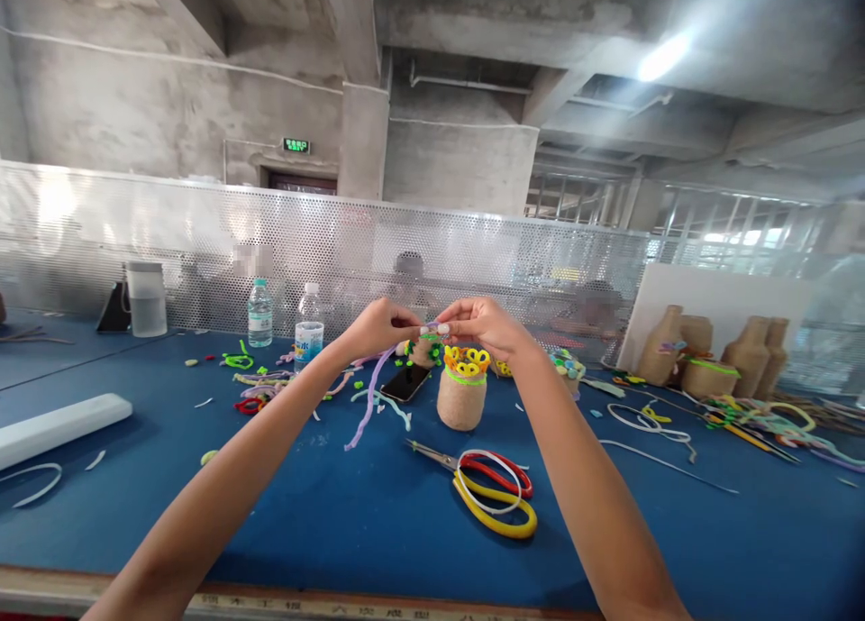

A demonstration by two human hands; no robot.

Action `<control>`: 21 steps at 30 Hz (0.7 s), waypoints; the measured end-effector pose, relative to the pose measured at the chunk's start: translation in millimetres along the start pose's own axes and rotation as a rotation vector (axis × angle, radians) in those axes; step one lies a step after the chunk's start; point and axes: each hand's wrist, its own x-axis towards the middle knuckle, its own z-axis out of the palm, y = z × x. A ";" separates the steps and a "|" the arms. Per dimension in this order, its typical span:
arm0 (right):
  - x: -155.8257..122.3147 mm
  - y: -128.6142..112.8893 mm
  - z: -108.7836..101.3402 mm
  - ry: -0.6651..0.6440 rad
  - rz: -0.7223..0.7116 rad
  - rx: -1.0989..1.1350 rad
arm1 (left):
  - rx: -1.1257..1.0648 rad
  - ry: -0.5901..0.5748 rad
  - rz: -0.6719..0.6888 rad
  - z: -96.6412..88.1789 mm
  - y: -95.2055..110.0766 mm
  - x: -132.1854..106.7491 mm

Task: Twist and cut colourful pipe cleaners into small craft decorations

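Both hands meet above the middle of the table, fingertips almost touching. My left hand (382, 326) pinches a purple pipe cleaner (373, 405), whose loose end dangles down to the left. My right hand (483, 324) has thumb and forefinger closed on the same pipe cleaner near its upper end. Just below the right hand stands a twine-wrapped jar (461, 403) with yellow and orange pipe-cleaner loops on top and a green band at its neck. Another small jar with green trim (424, 351) is partly hidden behind the fingers. Nearer me lie scissors (483, 490) with red and yellow handles.
A phone (406, 384) lies behind the jar. Two water bottles (259, 315) and a clear tumbler (147, 301) stand at the back left. Twine-wrapped bottles (747, 358) stand back right, near scattered pipe cleaners (763, 418). A long white case (64, 427) lies left. A perforated metal screen (203, 242) borders the table.
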 end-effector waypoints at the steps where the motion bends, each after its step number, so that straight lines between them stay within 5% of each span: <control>1: -0.4 0.1 -0.1 -0.001 -0.004 -0.014 | 0.003 -0.001 0.000 -0.1 -0.1 -0.1; 21: -7.4 -9.5 10.9 -0.018 -0.198 -0.471 | -0.012 -0.045 0.005 -3.7 3.9 -0.5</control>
